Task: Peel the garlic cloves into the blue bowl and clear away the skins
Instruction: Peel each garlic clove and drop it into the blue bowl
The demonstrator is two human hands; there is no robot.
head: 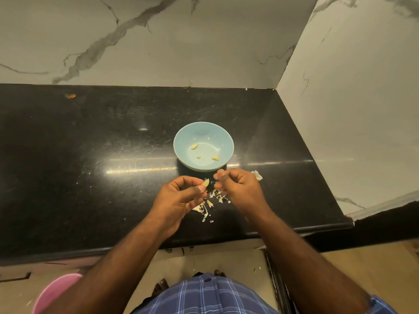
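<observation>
Peeling a garlic clove over the desk, just short of the blue bowl.

Nearest, a pink tub (55,291) on the floor is cut off by the frame edge. Above the black desk (90,177), the left hand (181,196) pinches a garlic clove (205,183) between thumb and fingers, tip outward, likely so the right hand (240,186) can strip it. The right hand's fingers are curled together, blurred; whether they pinch a shred of skin I cannot tell. Loose skins (213,200) lie beneath, partly hidden by both hands, and another scrap (257,175) sits behind the right hand. Beyond, the blue bowl (181,141) holds three peeled pieces (194,146).
</observation>
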